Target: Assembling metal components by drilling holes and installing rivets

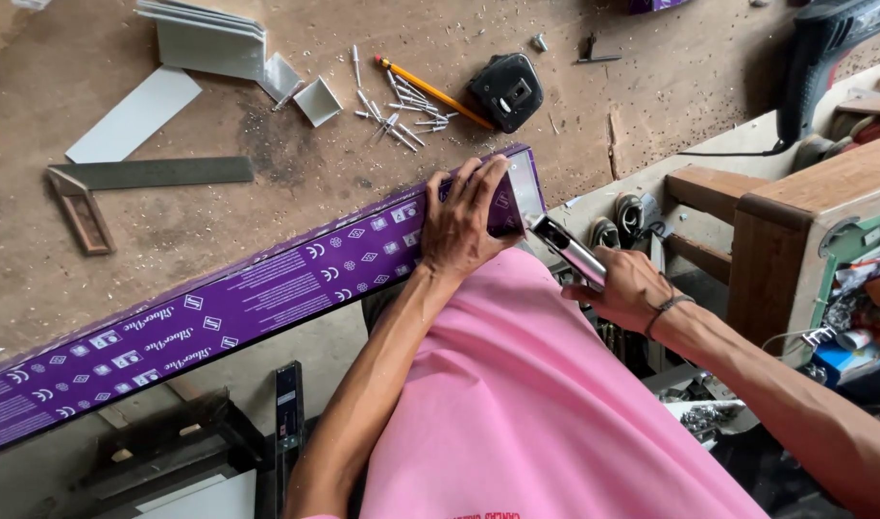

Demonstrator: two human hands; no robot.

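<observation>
Your left hand spreads flat, fingers open, on the purple bar; your right hand grips the metal tool closed.

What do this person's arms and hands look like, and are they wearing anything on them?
Both arms are bare up to the edge of the picture, with no gloves on the left hand or right hand. A thin dark band circles the right wrist. A loose pink shirt covers the body.
</observation>
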